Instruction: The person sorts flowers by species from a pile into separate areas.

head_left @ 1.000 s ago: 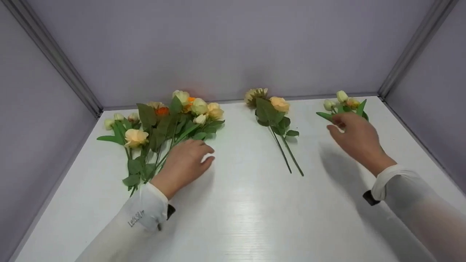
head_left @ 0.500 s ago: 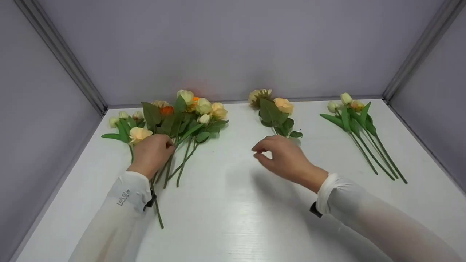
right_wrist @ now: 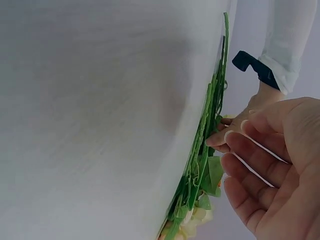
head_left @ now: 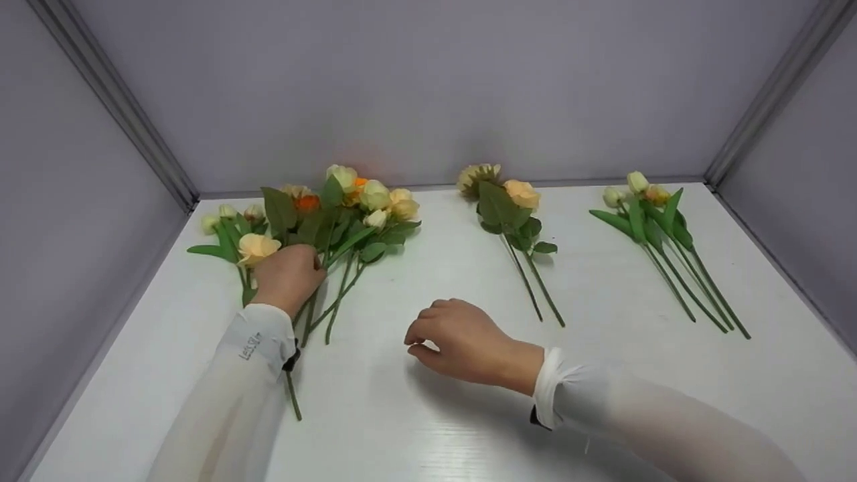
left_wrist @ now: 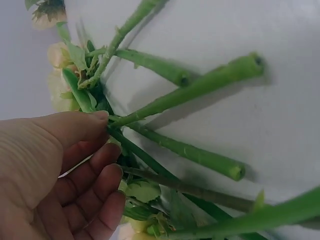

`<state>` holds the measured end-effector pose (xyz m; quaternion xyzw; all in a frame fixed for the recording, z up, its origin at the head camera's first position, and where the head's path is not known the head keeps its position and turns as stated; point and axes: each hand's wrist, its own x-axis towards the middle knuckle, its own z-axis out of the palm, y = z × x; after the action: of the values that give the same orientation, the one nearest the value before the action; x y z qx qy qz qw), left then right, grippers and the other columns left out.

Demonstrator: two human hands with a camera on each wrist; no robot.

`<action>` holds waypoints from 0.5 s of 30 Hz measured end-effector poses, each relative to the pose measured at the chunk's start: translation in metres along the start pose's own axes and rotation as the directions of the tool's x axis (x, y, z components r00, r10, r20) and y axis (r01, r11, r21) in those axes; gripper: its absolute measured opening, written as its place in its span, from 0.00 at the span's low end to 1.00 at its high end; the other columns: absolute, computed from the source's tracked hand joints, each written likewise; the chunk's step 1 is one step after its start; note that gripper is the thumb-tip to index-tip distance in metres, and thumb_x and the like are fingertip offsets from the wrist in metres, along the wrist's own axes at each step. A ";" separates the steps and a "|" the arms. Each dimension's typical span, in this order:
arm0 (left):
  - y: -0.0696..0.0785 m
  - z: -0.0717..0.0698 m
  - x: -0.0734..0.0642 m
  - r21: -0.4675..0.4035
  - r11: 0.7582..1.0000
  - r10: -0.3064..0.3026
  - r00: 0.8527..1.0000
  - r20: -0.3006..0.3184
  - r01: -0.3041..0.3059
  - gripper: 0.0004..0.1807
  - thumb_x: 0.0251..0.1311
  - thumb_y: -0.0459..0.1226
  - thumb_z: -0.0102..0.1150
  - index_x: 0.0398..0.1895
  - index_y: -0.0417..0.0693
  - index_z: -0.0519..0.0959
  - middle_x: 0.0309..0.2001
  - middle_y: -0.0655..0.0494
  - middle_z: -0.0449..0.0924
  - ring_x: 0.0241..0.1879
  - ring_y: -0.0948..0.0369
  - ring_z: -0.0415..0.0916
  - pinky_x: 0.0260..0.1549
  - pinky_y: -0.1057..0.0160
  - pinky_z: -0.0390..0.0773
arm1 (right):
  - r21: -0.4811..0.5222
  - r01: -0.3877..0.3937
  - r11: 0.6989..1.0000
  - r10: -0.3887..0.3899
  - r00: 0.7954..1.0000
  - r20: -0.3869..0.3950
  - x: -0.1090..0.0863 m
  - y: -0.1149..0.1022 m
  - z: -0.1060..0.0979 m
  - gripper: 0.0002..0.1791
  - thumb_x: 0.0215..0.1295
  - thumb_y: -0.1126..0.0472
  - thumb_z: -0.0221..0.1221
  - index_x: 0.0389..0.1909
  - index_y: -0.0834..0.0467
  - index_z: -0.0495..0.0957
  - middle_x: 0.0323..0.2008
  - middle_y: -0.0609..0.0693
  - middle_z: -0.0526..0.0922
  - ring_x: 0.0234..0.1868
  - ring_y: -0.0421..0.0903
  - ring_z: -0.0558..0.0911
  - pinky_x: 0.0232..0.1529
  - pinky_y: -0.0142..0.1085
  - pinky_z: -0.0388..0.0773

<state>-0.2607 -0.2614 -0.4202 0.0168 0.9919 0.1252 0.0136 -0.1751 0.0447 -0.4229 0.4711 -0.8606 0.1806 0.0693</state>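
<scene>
My left hand [head_left: 286,276] is in the left bunch of artificial flowers. In the left wrist view its thumb and index finger pinch a green flower stem [left_wrist: 145,156] among several crossing stems. A peach rose [head_left: 258,249] lies beside this hand, orange blooms [head_left: 306,203] and pale green ones [head_left: 375,195] beyond it, and pale tulips [head_left: 209,223] at the far left. My right hand [head_left: 462,341] hovers over the white table, palm down, fingers loosely curved and holding nothing. In the right wrist view the bunch of stems [right_wrist: 205,120] lies past its fingertips.
Two flowers, a peach rose [head_left: 521,195] and a cream bloom [head_left: 478,179], lie at the middle back. Several tulips [head_left: 659,214] lie at the right. Grey panels [head_left: 428,87] wall in the white table [head_left: 375,415] at the back and sides.
My right hand has come from the right-hand tulips leftward and toward me, past the middle pair. My left hand has shifted left into the bunch and now pinches a stem.
</scene>
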 end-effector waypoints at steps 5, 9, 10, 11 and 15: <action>0.002 0.001 0.001 -0.007 1.000 -0.030 0.999 0.026 0.030 0.16 0.67 0.36 0.60 0.18 0.48 0.77 0.15 0.55 0.71 0.18 0.55 0.70 0.18 0.56 0.65 | 0.010 -0.017 1.000 0.017 1.000 -0.009 -0.004 0.002 0.002 0.05 0.67 0.61 0.66 0.38 0.49 0.89 0.36 0.39 0.87 0.38 0.42 0.81 0.42 0.37 0.76; 0.002 0.000 0.002 -0.068 0.996 -0.050 0.998 0.050 0.053 0.18 0.68 0.35 0.57 0.17 0.49 0.71 0.15 0.56 0.63 0.17 0.57 0.66 0.17 0.58 0.64 | 0.029 -0.030 0.999 0.030 0.999 -0.026 -0.007 0.006 0.000 0.05 0.67 0.61 0.65 0.36 0.48 0.88 0.35 0.38 0.86 0.37 0.41 0.80 0.41 0.36 0.75; 0.002 -0.001 0.002 -0.087 0.995 -0.051 0.997 0.056 0.055 0.19 0.68 0.35 0.57 0.16 0.50 0.70 0.15 0.57 0.61 0.17 0.57 0.66 0.17 0.59 0.64 | 0.035 -0.033 0.999 0.034 0.999 -0.034 -0.008 0.007 -0.001 0.05 0.67 0.61 0.65 0.36 0.48 0.88 0.35 0.38 0.86 0.37 0.41 0.80 0.41 0.36 0.75; 0.002 -0.002 0.001 -0.104 0.993 -0.049 0.997 0.063 0.055 0.21 0.68 0.35 0.56 0.15 0.51 0.68 0.14 0.58 0.59 0.16 0.58 0.64 0.17 0.59 0.64 | 0.038 -0.036 0.999 0.037 0.999 -0.040 -0.009 0.008 -0.002 0.05 0.67 0.61 0.66 0.36 0.48 0.88 0.35 0.37 0.86 0.36 0.41 0.80 0.41 0.36 0.75; 0.004 -0.011 -0.001 -0.179 0.983 -0.027 0.999 0.046 0.035 0.24 0.69 0.36 0.56 0.12 0.53 0.64 0.13 0.60 0.54 0.14 0.60 0.59 0.16 0.61 0.62 | 0.054 -0.059 0.997 0.062 0.997 -0.053 -0.012 0.014 -0.007 0.04 0.67 0.61 0.66 0.37 0.49 0.89 0.35 0.38 0.86 0.37 0.41 0.80 0.41 0.36 0.76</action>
<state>-0.2602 -0.2602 -0.4090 0.0027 0.9761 0.2138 0.0384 -0.1807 0.0643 -0.4236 0.4412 -0.8673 0.2181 0.0750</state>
